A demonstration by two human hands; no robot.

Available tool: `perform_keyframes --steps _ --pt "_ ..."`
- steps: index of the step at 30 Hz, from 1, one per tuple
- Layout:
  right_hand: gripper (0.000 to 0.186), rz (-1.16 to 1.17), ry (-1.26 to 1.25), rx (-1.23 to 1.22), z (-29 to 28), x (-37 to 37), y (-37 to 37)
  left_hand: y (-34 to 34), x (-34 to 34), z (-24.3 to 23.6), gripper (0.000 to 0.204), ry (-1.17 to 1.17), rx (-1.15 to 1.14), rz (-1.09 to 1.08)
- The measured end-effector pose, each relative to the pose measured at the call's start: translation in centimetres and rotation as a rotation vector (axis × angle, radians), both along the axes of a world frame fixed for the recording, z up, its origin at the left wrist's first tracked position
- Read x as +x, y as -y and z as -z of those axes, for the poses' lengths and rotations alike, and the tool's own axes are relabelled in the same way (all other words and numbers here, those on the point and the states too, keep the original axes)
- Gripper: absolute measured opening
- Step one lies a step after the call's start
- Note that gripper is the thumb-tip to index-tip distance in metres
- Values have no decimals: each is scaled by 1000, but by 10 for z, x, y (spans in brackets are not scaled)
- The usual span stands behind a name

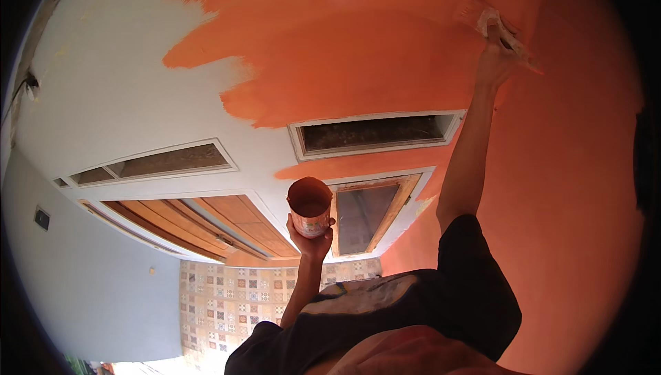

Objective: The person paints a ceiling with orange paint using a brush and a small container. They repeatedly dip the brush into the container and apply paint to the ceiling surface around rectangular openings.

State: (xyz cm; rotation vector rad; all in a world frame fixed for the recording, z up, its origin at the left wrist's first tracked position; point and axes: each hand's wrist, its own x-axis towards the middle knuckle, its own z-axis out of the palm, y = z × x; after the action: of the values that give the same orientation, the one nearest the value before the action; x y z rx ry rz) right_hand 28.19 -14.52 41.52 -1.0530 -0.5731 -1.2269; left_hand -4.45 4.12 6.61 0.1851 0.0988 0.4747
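Observation:
My left hand [313, 243] is wrapped round a paint can [310, 203] with an orange-smeared rim, held upright below the painted area. Dark shadow and orange film show inside it; how much paint it holds I cannot tell. High on the right, my right hand [497, 64] grips a wide paintbrush [508, 34] with a pale, paint-stained handle. Its bristle end rests at or close to the orange wall [358, 37], near the corner with the right-hand wall. My fingers partly cover the brush.
Unpainted white wall [124, 51] lies left of the ragged orange edge. Below are a narrow white-framed vent window [296, 142], a second one [227, 148], a wooden door [200, 227] and a wood-framed window [368, 216]. Patterned floor tiles [241, 299] lie beneath. A cable [30, 82] hangs at far left.

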Motion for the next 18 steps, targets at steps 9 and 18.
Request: perform_keyframes --steps 9,18 --pt "43 316 277 -306 6 -94 -141 -1 -14 8 66 2 28 -28" --pt "13 -417 410 -301 -15 -182 -262 6 -28 11 65 40 17 -88"
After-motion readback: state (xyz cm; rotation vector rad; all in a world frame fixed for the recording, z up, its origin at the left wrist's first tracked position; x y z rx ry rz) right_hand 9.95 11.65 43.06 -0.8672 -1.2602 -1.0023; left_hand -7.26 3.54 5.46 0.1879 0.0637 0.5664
